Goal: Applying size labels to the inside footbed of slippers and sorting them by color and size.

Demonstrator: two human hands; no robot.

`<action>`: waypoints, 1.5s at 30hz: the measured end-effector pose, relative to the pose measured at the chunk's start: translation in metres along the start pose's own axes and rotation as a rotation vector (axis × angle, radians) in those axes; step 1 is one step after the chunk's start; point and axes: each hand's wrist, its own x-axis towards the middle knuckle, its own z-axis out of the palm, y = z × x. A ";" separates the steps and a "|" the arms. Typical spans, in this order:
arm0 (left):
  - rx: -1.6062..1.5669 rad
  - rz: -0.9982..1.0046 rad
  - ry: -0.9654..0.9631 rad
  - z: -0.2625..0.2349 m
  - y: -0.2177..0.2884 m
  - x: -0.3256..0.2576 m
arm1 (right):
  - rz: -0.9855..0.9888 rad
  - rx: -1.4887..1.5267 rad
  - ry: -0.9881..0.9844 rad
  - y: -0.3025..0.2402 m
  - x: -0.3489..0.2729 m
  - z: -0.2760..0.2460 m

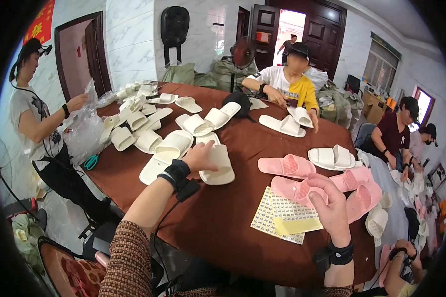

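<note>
Had the left hand (198, 159) over a white slipper (222, 173) near the middle of the brown surface (218, 218). Spread the left fingers wide, right by the left side of that slipper. Could not tell about a real touch or a press there. Had the right hand (332, 205) up above the yellow sticker sheets (298, 223), close to the pink slippers (288, 166). Bent the right fingers round toward the thumb. Could not tell about a tiny sticker between them. Wore a black band (342, 253) on each wrist. Saw a white pair (327, 157) just past the pink slippers. Saw a big heap of slippers (136, 120), all white, on the left part of the surface, beside a clear plastic bag (84, 141). Saw blue-green scissors (90, 162) at the left edge. Saw a black cap (239, 103) on the far side. Saw a person in white and yellow (287, 86) across the surface, with hands near two white slippers (282, 125). Saw a person at the left (32, 111) with fingers on clear plastic. Saw a round fan (243, 52) farther back, near an open door (263, 37).
</note>
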 end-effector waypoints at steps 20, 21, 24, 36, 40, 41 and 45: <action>-0.007 -0.198 0.254 -0.013 -0.095 -0.057 | -0.001 0.140 -0.286 0.028 -0.005 0.060; 0.010 -0.231 0.223 -0.012 -0.092 -0.055 | -0.016 0.107 -0.293 0.029 -0.006 0.061; -0.109 -0.196 0.327 -0.003 -0.085 -0.050 | 0.015 0.122 -0.342 0.028 -0.008 0.065; -0.111 0.077 0.548 -0.002 -0.002 -0.069 | -0.021 0.099 -0.367 0.034 -0.006 0.068; -0.284 0.157 0.310 0.015 0.048 -0.088 | -0.036 0.080 -0.375 0.038 -0.008 0.068; -0.277 0.107 0.174 0.013 0.057 -0.092 | -0.026 0.079 -0.386 0.038 -0.008 0.068; -0.566 0.150 0.122 0.010 0.046 -0.101 | 0.024 0.060 -0.433 0.035 -0.011 0.068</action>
